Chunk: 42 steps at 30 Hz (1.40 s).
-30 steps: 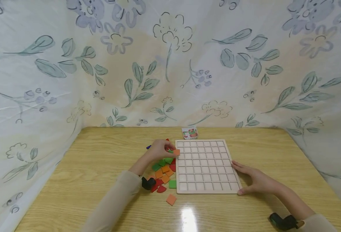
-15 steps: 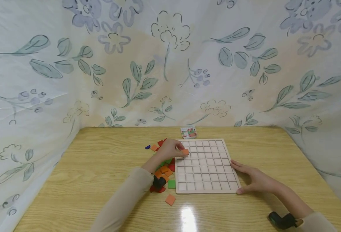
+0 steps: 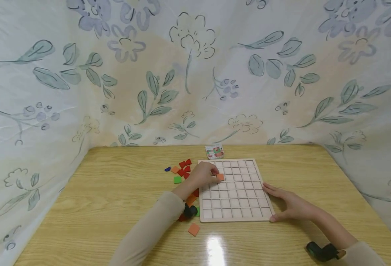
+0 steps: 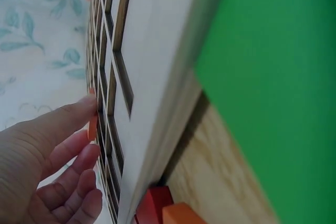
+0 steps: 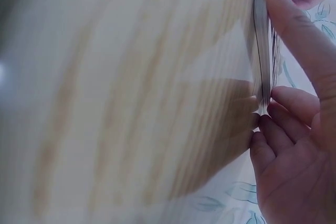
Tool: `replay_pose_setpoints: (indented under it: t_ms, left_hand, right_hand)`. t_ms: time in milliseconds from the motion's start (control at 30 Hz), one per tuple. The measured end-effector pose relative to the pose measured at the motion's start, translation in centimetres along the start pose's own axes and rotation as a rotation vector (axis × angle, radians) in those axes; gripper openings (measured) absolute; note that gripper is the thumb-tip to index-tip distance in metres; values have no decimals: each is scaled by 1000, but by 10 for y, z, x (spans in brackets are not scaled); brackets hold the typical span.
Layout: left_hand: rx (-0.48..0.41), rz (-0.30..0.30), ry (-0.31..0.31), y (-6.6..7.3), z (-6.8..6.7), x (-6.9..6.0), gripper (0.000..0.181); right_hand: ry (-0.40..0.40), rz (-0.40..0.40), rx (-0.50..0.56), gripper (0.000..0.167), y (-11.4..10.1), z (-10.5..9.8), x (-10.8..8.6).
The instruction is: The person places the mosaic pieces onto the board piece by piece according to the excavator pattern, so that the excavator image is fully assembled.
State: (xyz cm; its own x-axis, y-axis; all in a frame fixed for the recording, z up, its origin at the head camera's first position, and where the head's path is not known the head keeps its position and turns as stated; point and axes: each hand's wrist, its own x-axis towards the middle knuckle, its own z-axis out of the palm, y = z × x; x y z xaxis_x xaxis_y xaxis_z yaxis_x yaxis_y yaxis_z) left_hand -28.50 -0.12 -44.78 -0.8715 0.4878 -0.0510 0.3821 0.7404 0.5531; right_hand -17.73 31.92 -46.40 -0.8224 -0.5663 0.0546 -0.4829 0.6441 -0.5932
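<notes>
A square wooden board [image 3: 243, 194] with a grid of recessed cells lies flat on the table. My left hand [image 3: 203, 175] pinches a small orange square tile [image 3: 220, 177] between thumb and fingers at the board's upper-left part. In the left wrist view the thumb partly covers this tile [image 4: 92, 128], which is at the grid's surface; whether it sits inside a cell I cannot tell. My right hand [image 3: 292, 205] rests against the board's right edge, fingers extended at mid-edge and thumb at the near corner. The right wrist view shows its fingertips [image 5: 283, 98] touching the board's side.
Left of the board lie loose red pieces [image 3: 186, 170], a green square [image 3: 177, 179], a blue half-round piece [image 3: 167, 169] and others partly behind the left forearm. One orange square [image 3: 194, 229] lies nearer. A small pattern card [image 3: 214, 152] sits beyond the board.
My left hand has carried the orange tile rightward from the board's left edge to over the grid. More of the pieces at far left now show. The right hand has stayed at the board's edge.
</notes>
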Motion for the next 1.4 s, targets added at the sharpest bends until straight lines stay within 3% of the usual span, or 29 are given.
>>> replay_pose_setpoints:
  t_ms: [300, 767, 1133, 1400]
  left_hand:
    - [-10, 26, 3, -1, 2, 1, 25]
    - [9, 26, 0, -1, 1, 1, 26]
    - [-11, -10, -21, 3, 1, 0, 26]
    - [25, 20, 6, 5, 1, -1, 26]
  right_hand:
    - [-19, 44, 15, 96, -1, 0, 1]
    - [-3, -6, 23, 94, 0, 1, 1]
    - [-4, -9, 24, 93, -3, 0, 2]
    - [1, -11, 29, 93, -2, 0, 0]
